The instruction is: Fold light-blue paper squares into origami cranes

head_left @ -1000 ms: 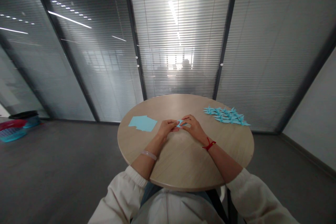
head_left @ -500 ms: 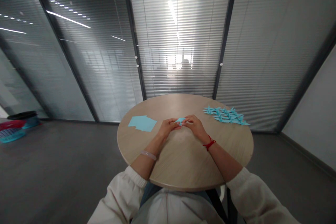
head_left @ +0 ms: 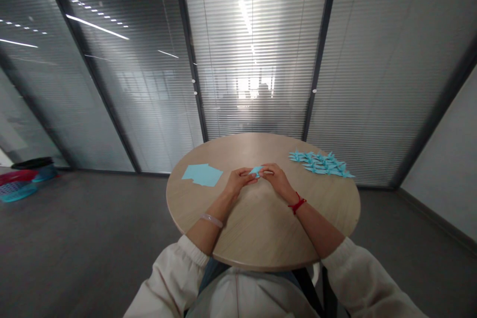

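A small folded piece of light blue paper (head_left: 256, 171) is pinched between both my hands above the middle of the round wooden table (head_left: 261, 228). My left hand (head_left: 238, 180) grips its left side with closed fingers. My right hand (head_left: 274, 176) grips its right side, fingers curled; a red string is on that wrist. Most of the paper is hidden by my fingers.
A stack of flat blue paper sheets (head_left: 202, 175) lies on the table's left. Several folded blue paper cranes (head_left: 320, 163) lie in a group at the far right. Glass walls with blinds stand behind. Plastic baskets (head_left: 18, 184) sit on the floor far left.
Both hands have lifted the folded paper slightly and drawn closer together around it; otherwise nothing has moved.
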`<move>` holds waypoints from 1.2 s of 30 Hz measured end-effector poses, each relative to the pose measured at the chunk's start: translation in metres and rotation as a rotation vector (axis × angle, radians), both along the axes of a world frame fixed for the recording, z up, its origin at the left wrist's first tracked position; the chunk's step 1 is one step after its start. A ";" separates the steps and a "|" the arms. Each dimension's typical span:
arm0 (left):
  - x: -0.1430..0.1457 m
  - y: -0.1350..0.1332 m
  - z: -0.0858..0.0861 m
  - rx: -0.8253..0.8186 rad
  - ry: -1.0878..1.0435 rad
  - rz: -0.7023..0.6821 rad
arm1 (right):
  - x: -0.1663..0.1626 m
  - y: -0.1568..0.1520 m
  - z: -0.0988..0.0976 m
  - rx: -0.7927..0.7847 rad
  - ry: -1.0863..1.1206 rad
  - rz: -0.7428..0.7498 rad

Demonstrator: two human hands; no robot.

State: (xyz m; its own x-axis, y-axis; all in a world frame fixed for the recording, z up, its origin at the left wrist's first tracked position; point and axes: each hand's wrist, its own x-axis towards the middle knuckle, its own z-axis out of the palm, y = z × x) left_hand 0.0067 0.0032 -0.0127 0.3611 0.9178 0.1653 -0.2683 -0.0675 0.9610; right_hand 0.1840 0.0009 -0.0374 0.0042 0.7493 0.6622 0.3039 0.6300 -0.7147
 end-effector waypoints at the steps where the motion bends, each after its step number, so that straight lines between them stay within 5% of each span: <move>1: 0.000 0.000 -0.001 -0.009 0.001 0.010 | 0.000 0.000 0.000 0.011 -0.011 -0.011; 36: 0.006 -0.001 -0.004 0.053 0.035 0.025 | -0.005 0.000 0.002 -0.102 0.039 -0.039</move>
State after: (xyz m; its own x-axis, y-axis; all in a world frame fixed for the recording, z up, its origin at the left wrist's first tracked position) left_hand 0.0122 0.0018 -0.0165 0.3445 0.9169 0.2014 -0.2326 -0.1245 0.9646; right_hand 0.1793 0.0010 -0.0356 0.0587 0.8118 0.5810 0.2973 0.5414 -0.7864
